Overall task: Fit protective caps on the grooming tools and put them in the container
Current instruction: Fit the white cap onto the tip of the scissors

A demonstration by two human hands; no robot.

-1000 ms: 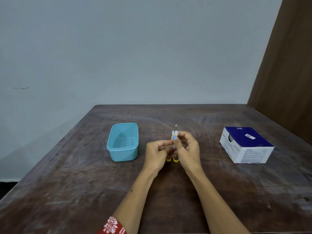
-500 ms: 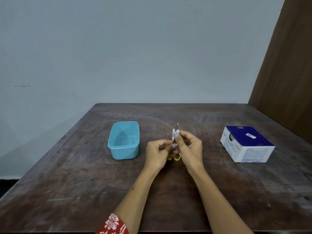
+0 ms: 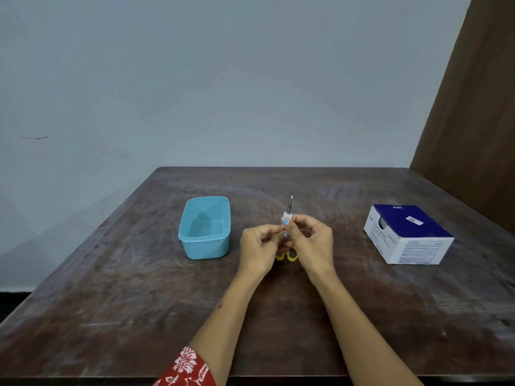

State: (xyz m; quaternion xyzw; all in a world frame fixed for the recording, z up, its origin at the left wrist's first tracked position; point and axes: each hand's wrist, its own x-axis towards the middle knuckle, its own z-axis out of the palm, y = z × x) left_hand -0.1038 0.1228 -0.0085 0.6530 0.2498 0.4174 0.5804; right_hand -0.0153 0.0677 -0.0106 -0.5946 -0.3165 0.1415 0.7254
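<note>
Both hands meet over the table (image 3: 139, 288). The left hand (image 3: 257, 247) and right hand (image 3: 313, 243) pinch yellow-handled scissors (image 3: 287, 256) with a white cap (image 3: 287, 218) partway on.

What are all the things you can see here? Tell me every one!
table: one, dark brown wood, fills the lower half of the view.
container: one, light blue, open, nothing visible inside, on the table left of the hands.
box: one, white with a dark blue top, on the table at the right.
scissors: one pair, yellow handles, metal tip pointing up, held between both hands.
cap: one, white, on the blades below the bare tip.
wall: one, pale grey, behind the table.
panel: one, brown, far right.
sleeve: one, red with white flowers, bottom edge.
left hand: grips the scissors.
right hand: pinches the cap.
</note>
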